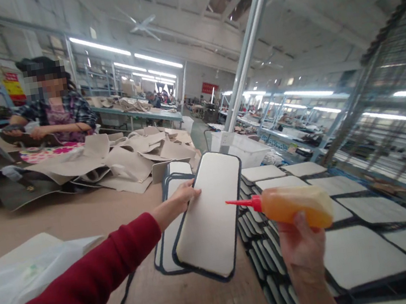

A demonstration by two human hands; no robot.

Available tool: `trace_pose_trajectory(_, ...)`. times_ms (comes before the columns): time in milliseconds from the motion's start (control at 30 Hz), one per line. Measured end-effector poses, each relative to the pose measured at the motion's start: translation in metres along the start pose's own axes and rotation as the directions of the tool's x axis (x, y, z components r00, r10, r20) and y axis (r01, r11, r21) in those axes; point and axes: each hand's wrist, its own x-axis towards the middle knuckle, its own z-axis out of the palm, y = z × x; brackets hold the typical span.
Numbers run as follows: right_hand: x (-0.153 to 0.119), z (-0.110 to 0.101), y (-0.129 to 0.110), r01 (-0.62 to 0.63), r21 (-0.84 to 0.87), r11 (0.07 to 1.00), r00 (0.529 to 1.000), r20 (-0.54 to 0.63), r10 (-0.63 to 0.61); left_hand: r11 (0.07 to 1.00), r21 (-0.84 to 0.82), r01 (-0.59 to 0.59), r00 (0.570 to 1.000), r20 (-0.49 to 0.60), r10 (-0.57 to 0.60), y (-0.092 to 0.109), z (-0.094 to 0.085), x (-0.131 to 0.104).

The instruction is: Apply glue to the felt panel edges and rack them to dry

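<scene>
My left hand (184,195) grips the left edge of a long white panel with rounded corners and a dark rim (212,211), thumb on its face. The panel is tilted over a small stack of similar panels (170,240) on the brown table. In my right hand (303,238) is a squeeze bottle (297,205) of amber liquid, lying nearly level, with its red nozzle pointing left. The nozzle tip appears in front of the panel's right part; whether it touches cannot be told.
Beige cut pieces (131,157) are heaped at the table's far side, where a person (60,112) handles a dark piece. To the right, white panels (363,252) and small dark-edged strips lie in rows. A white bin (245,153) stands behind. Plastic sheeting (26,275) lies left.
</scene>
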Motion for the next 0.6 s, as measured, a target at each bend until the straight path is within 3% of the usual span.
trace_pose_trajectory(200,0.017,0.008,0.026,0.099,-0.102,0.990,0.995,-0.024,-0.102,0.999,-0.042,-0.023,0.969,0.246,0.032,-0.002,-0.005,-0.008)
trace_pose_trajectory(333,-0.013,-0.015,0.036,0.086,-0.197,0.977,0.996,0.033,-0.081,0.999,-0.041,-0.033,0.956,0.290,0.043,-0.002,-0.013,-0.007)
trace_pose_trajectory(467,-0.053,-0.048,0.046,0.008,-0.334,0.942,0.982,0.182,0.056,0.998,0.015,-0.059,0.950,0.307,0.052,-0.002,-0.023,-0.003)
trace_pose_trajectory(533,-0.053,-0.050,0.044,0.014,-0.366,0.930,0.986,0.161,0.048,0.997,0.035,-0.073,0.936,0.348,0.056,-0.002,-0.025,-0.005)
trace_pose_trajectory(600,-0.035,-0.039,0.036,0.052,-0.380,0.924,0.997,0.077,-0.024,0.996,0.035,-0.083,0.905,0.420,0.061,-0.002,-0.023,-0.011)
